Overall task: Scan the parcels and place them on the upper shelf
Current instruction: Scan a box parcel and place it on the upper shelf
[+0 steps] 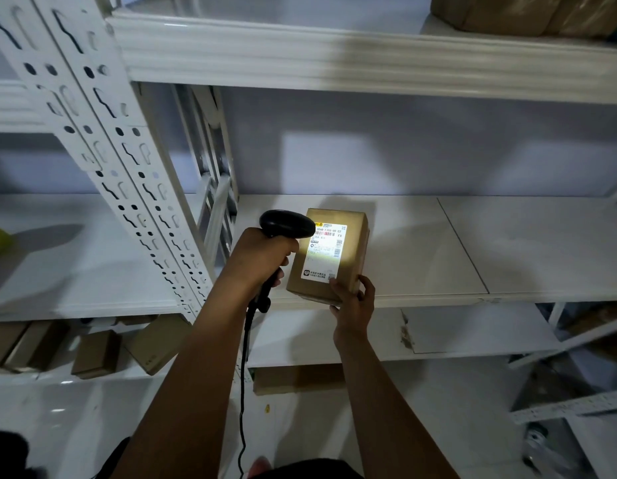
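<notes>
On the front edge of the middle shelf (472, 243) sits a small brown cardboard parcel (356, 250). Its white label (323, 257) faces up, washed bright by the beam of the scanner (288, 223). The left hand (262, 257) is wrapped round the scanner's handle, with the head aimed at the label from just beside the parcel's left side. A black cable (244, 375) trails down from it. The right hand (353, 304) pinches the parcel's near right corner, thumb on top at the label's lower edge and fingers round the side. Whether the near end rests on the shelf lip or is lifted slightly is hard to tell from this angle.

The box looks stiff and square-edged, and I judge it light enough for one hand; plain cardboard should not slip. For the lift to the upper shelf (334, 60), a hold across the long sides would probably serve better than the corner, which could let it tip. Other cartons (96, 354) lie lower down at left.
</notes>
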